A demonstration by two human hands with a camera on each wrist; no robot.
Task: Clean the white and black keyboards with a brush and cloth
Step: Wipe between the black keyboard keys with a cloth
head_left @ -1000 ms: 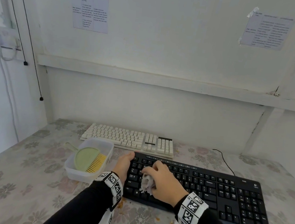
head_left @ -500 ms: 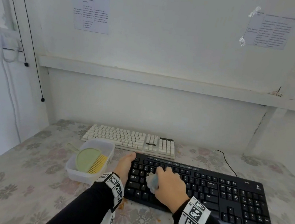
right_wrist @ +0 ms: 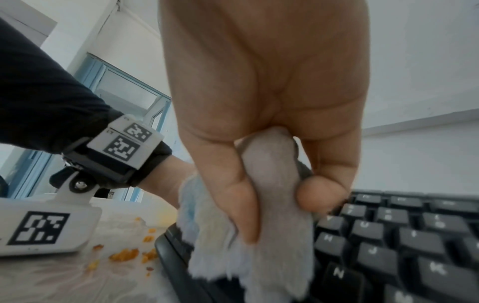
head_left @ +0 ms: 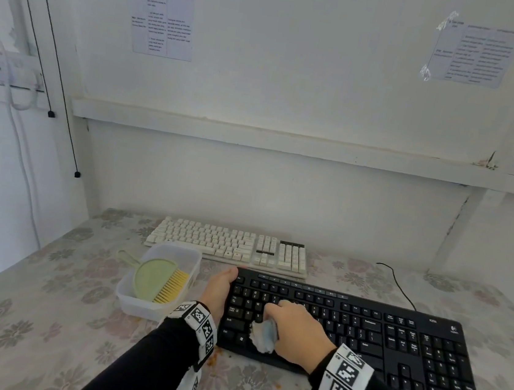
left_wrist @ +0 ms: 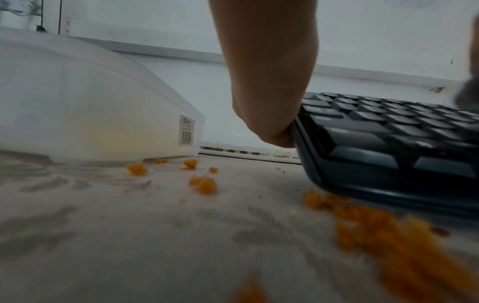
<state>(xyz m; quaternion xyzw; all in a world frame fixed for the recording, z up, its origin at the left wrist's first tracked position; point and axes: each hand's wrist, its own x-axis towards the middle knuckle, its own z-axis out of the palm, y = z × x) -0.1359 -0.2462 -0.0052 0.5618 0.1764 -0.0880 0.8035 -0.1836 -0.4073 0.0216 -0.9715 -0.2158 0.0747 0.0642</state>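
Observation:
The black keyboard (head_left: 386,341) lies near the table's front, the white keyboard (head_left: 227,244) behind it by the wall. My right hand (head_left: 294,330) grips a bunched pale cloth (head_left: 263,335) and presses it on the black keyboard's left-side keys; the right wrist view shows the cloth (right_wrist: 269,235) pinched between thumb and fingers over the keys (right_wrist: 388,235). My left hand (head_left: 221,290) holds the black keyboard's left end, thumb on its top corner; in the left wrist view the hand (left_wrist: 269,98) rests against the keyboard's edge (left_wrist: 305,155). A green brush (head_left: 159,280) with yellow bristles lies in a plastic tub.
The translucent tub (head_left: 137,303) stands left of the black keyboard, close to my left wrist. Orange crumbs (left_wrist: 204,184) are scattered on the floral tablecloth (head_left: 27,313) along the keyboard's front edge. A black cable (head_left: 399,284) runs from the keyboard toward the wall.
My right hand has slid the cloth over the black keyboard's left keys, first a little right and away, then back toward the front edge. The left hand has stayed on the keyboard's end.

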